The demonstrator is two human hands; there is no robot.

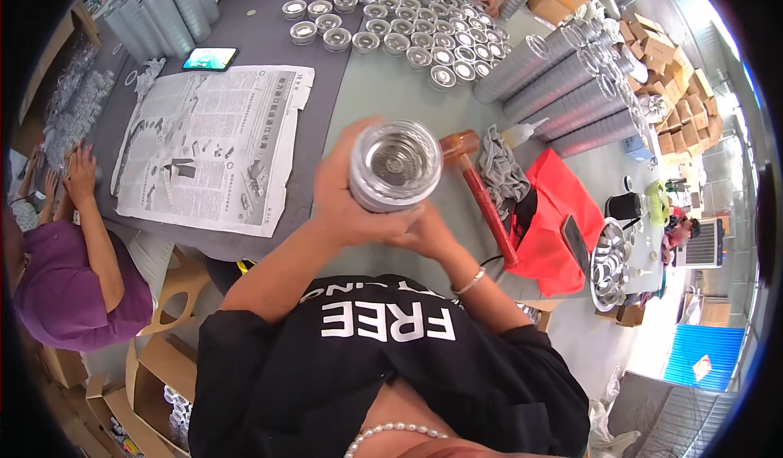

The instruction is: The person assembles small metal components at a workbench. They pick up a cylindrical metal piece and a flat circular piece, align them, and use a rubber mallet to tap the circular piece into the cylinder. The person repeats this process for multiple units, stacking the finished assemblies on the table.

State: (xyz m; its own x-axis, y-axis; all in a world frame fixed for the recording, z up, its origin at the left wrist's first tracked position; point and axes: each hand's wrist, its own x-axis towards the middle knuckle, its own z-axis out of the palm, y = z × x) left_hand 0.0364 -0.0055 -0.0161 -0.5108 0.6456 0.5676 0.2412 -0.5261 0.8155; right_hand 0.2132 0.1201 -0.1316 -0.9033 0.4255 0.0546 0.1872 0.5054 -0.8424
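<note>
In front of my chest I hold a clear-rimmed round metal piece, like a shallow cup or a short stack of them [395, 163], its open top facing up. My left hand [341, 193] is wrapped round its left side. Beneath its lower right side my right hand [422, 228] is closed against it, some fingers hidden. Just right of the piece lies a mallet [488, 209] with an amber head and red handle. Beyond my hands, many round metal pieces [420, 38] stand in rows on the table.
Tall stacks of metal rings [563, 91] rise at the right. A red bag [550, 221] with a dark phone, a grey cloth [502, 168] and a tray of metal parts [608, 266] lie nearby. Newspaper [212, 144] covers the left side, where a person in purple [77, 283] sits.
</note>
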